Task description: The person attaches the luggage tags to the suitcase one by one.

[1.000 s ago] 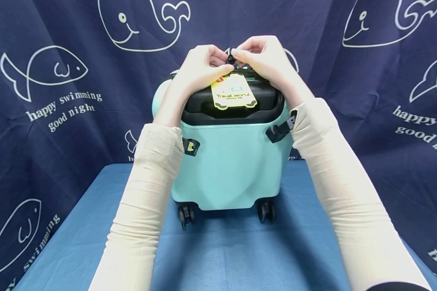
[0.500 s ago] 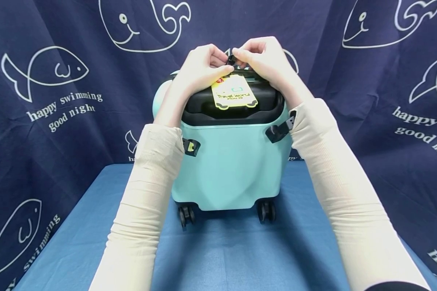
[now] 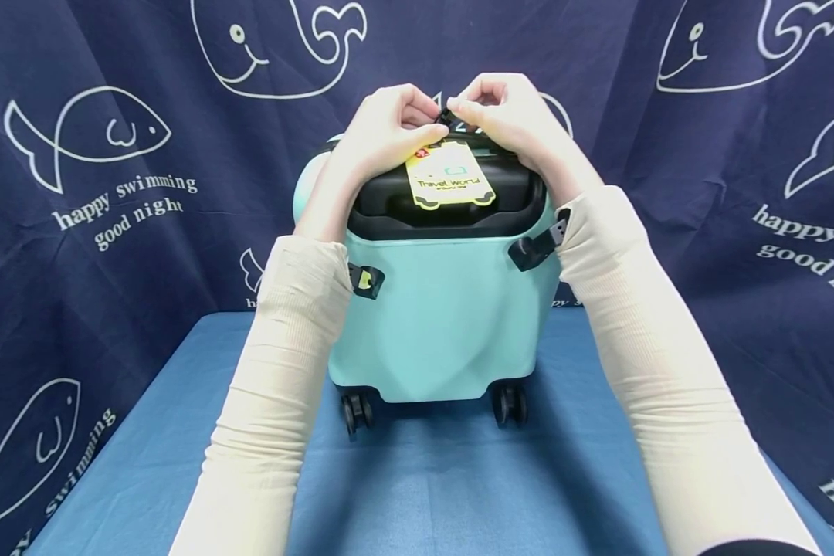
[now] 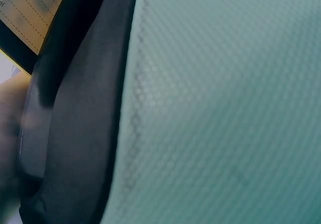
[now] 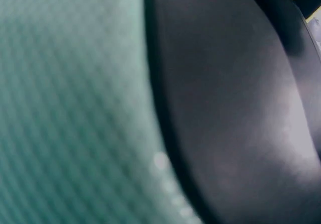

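A mint-green suitcase [image 3: 438, 324] stands upright on its black wheels, its black handle [image 3: 452, 143] at the top. Over the black front recess hangs a yellow luggage tag [image 3: 450, 176] lettered "Travel World". A small black strap [image 3: 446, 117] rises above the tag. My left hand [image 3: 389, 127] pinches the strap's lower left part between thumb and fingers. From the other side my right hand [image 3: 510, 112] pinches its upper end. The fingertips partly hide the strap. The left wrist view shows the textured shell and a corner of the tag [image 4: 32, 13]; the right wrist view shows mostly shell [image 5: 65, 103].
A blue cloth [image 3: 431, 479] covers the table under the suitcase. Close behind hangs a navy curtain [image 3: 132, 278] with white fish and whale drawings. Black wrist-camera mounts [image 3: 533, 249] sit close to the suitcase front.
The right hand has come down slightly, and the black strap between the hands leans more to the right. The left hand, tag and suitcase stay nearly in place.
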`<state>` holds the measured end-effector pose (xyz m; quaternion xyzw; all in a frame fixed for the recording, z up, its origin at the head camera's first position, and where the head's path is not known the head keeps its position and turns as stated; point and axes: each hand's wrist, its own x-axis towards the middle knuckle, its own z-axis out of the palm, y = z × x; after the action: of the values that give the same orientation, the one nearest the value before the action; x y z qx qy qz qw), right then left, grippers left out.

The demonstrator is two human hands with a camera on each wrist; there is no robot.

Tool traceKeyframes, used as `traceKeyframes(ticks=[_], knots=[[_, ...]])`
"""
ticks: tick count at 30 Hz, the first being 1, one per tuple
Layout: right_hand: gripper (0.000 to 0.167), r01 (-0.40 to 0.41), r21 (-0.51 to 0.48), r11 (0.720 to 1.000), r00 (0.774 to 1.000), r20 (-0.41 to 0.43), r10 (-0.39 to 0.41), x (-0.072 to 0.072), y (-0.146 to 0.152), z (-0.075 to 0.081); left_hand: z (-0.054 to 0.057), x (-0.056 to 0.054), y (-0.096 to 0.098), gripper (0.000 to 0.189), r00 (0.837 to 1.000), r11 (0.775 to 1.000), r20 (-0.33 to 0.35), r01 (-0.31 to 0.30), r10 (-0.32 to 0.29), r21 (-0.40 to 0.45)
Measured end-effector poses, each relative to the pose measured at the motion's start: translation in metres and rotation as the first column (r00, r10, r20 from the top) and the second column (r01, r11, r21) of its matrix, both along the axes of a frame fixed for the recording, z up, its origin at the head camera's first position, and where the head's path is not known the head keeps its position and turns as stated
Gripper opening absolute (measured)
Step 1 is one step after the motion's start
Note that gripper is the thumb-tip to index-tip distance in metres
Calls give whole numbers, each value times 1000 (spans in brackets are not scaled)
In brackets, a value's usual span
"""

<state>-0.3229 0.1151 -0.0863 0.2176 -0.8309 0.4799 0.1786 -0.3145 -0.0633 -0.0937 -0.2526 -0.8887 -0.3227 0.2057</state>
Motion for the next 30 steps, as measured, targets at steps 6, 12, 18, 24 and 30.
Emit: traceKeyframes(ticks=[6, 12, 18, 24, 30], knots=[[10, -36, -36, 999, 999, 28, 37, 0, 0, 1, 0, 0, 0, 32, 1000, 1000, 6, 12, -12, 9], [7, -56, -37, 998, 998, 26, 57, 0, -1, 1, 0, 1, -1, 32, 1000, 999, 13, 26, -26, 23], [14, -27, 27, 999, 997, 74, 25, 2, 1, 2, 0, 1, 0, 32, 999, 999, 18, 30, -31, 26], [7, -15, 22, 1000, 997, 82, 13, 2, 1, 2, 1, 1, 0, 33, 1000, 1000, 24, 16, -17, 23], [10, -44, -9, 999, 999, 22, 44, 1, 2, 0, 0, 1, 0, 34, 1000, 1000, 27, 10, -11, 23]])
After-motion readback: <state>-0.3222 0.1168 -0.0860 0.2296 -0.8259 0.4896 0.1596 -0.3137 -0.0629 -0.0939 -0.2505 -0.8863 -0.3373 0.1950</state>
